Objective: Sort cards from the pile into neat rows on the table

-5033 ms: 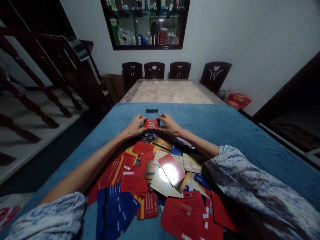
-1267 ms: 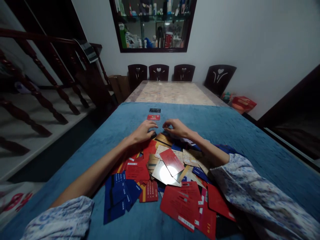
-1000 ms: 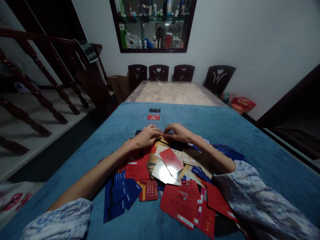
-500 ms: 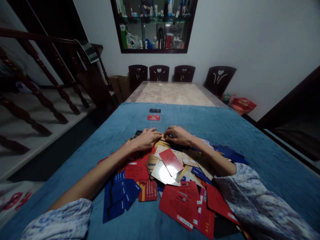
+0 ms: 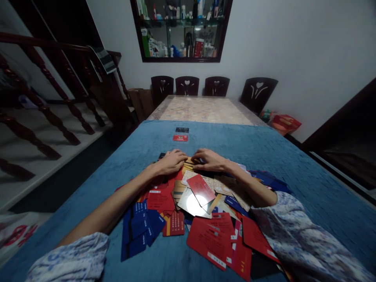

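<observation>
A loose heap of plastic cards spreads across the table in front of me. My left hand (image 5: 172,161) rests on its far left part, fingers stretched out over the cards. Facing it from the right, my right hand (image 5: 209,159) has bent fingers, with thumb and fingertips apart at the gold cards (image 5: 188,164). Nearer me lie a red card (image 5: 201,188) on top of a shiny pale card (image 5: 190,203) that reflects light, blue cards (image 5: 138,231) to the left and large red cards (image 5: 208,239) to the right. The cards under both palms are hidden.
Beyond the heap, a black card (image 5: 182,130) and a red card (image 5: 180,138) lie one behind the other on the blue cloth (image 5: 235,137). Dark chairs (image 5: 187,86) stand past the marble tabletop (image 5: 199,107). A wooden railing (image 5: 58,94) runs along the left.
My left hand has drawn slightly left, away from my right hand, showing more of the gold cards. My right thumb and fingers have spread a little. The heap looks otherwise the same.
</observation>
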The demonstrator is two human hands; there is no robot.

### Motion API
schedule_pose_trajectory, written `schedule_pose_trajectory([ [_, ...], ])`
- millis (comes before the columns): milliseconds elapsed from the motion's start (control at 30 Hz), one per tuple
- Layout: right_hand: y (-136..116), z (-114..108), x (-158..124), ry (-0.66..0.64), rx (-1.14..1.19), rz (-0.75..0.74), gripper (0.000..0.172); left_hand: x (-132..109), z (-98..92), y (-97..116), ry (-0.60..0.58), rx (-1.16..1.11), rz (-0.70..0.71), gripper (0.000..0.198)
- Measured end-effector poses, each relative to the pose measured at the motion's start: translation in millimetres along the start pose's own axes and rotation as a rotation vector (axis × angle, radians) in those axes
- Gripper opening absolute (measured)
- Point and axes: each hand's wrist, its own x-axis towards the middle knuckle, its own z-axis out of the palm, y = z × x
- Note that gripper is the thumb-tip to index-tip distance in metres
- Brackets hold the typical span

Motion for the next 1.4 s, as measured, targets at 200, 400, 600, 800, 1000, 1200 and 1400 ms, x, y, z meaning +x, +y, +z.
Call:
schedule_pose_trajectory([
  [200, -3, -3, -1, 0.011, 0.026, -0.031, 0.031, 1, -0.3, 1, 0.013, -0.037, -0.025, 0.040],
  [400, -7, -4, -3, 0.039, -0.021, -0.044, 0.027, -1, -5.8, -1, 0.048, -0.117, -0.021, 0.035],
  [600, -6, -6, -4, 0.069, -0.082, -0.082, 0.026, -3, -9.6, -5, 0.084, -0.163, 0.026, 0.035],
  [800, -4, -7, -5, 0.160, -0.045, -0.080, 0.027, -1, -5.8, -12, 0.193, -0.202, 0.037, 0.040],
  [1000, -2, -1, -2, 0.229, -0.068, -0.012, 0.030, 5, 2.4, -16, 0.278, -0.228, 0.011, 0.036],
  [1200, 2, 7, -1, 0.270, -0.048, 0.041, 0.031, 6, 9.8, -16, 0.333, -0.249, -0.021, 0.044],
  [1400, 0, 13, 0, 0.318, -0.082, 0.119, 0.035, 6, 13.2, -16, 0.380, -0.251, -0.067, 0.053],
])
